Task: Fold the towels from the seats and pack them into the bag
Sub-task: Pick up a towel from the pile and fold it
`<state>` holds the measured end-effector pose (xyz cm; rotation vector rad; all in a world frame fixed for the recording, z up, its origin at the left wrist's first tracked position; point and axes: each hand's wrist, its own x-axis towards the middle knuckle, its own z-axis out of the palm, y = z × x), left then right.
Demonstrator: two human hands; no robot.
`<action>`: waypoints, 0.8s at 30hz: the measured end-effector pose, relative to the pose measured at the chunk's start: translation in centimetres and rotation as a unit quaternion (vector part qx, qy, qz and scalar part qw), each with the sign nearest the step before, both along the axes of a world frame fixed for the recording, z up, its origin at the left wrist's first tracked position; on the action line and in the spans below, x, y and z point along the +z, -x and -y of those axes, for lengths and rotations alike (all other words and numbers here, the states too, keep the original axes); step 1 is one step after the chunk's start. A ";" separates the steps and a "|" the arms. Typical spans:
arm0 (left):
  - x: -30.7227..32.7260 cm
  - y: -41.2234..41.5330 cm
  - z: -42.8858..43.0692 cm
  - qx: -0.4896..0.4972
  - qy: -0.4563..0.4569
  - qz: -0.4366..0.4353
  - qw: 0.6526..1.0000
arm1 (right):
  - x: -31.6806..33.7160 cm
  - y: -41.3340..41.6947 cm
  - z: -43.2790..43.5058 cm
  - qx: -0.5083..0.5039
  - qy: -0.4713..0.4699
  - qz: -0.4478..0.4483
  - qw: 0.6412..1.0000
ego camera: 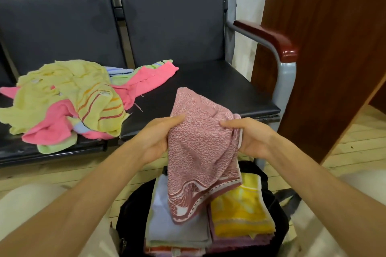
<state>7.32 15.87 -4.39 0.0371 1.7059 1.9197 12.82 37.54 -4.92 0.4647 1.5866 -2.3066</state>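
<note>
Left hand (158, 137) and right hand (248, 137) each pinch a bunched upper edge of the dusty-pink towel (200, 152), which hangs crumpled above the open bag (277, 215) — not yet folded. Best to find true corners and pull the edge taut before halving; the unfolded heap (69, 100) waits on the seat (208, 89).

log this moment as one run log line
phase: folding | left hand + right hand: grip pink towel above bag | seats: unfolded pile waits

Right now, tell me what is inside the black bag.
Black fabric bag holds folded stacks: pale blue towel left, yellow patterned towel right. The dusty-pink towel hides the middle; lower layers show only edges.
</note>
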 end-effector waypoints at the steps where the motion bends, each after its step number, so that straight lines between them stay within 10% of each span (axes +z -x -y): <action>1: 0.1 0.1 0.1 0.021 -0.013 0.011 1.000 | 0.2 -0.1 0.2 0.002 0.000 -0.008 1.000; 16: 4.9 1.1 4.2 0.094 -0.249 -0.073 0.961 | 4.7 -0.7 -1.2 -0.086 0.142 -0.221 0.961; 24: 3.4 2.2 4.3 0.173 -0.132 -0.013 0.976 | 2.8 0.9 -0.7 -0.171 0.024 -0.072 0.982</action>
